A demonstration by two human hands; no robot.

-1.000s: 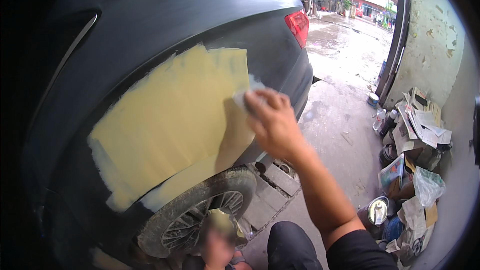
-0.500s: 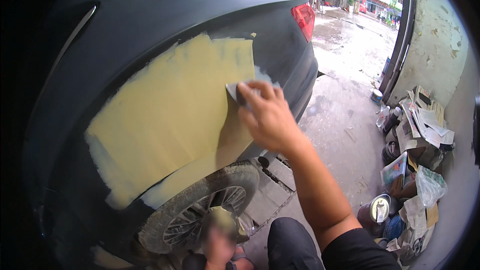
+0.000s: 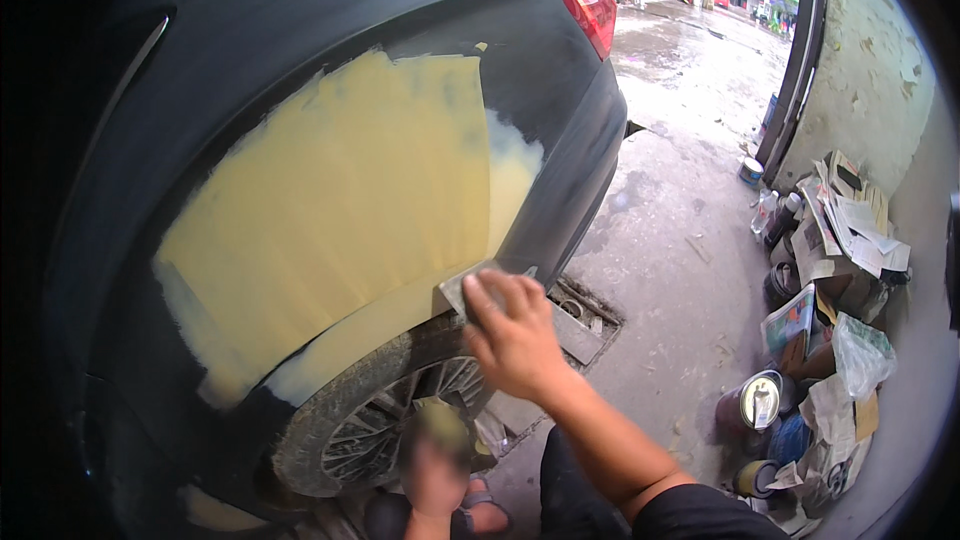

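Observation:
A dark car's rear quarter panel (image 3: 545, 50) carries a broad patch of pale yellow filler (image 3: 340, 190), with bluish-white streaks at its edges. My right hand (image 3: 510, 335) grips a flat grey spreader (image 3: 455, 295) against the patch's lower right edge, just above the wheel arch. Below it, in front of the wheel (image 3: 350, 445), my left hand (image 3: 435, 490) is closed on something blurred with yellow material (image 3: 440, 425) on it, too unclear to name. The fingertips of that hand are hidden in the blur.
Along the peeling wall (image 3: 870, 70) at right lie papers (image 3: 865, 230), bottles, a plastic bag (image 3: 860, 350) and several cans (image 3: 750, 405). A red tail light (image 3: 590, 15) is above. A grated drain (image 3: 590, 320) runs beside the wheel. Past the doorway is a wet yard (image 3: 700, 60).
My right hand and spreader have moved down the patch to its lower edge, uncovering the yellow and whitish area at its right. My left hand has barely moved. The view has shifted slightly.

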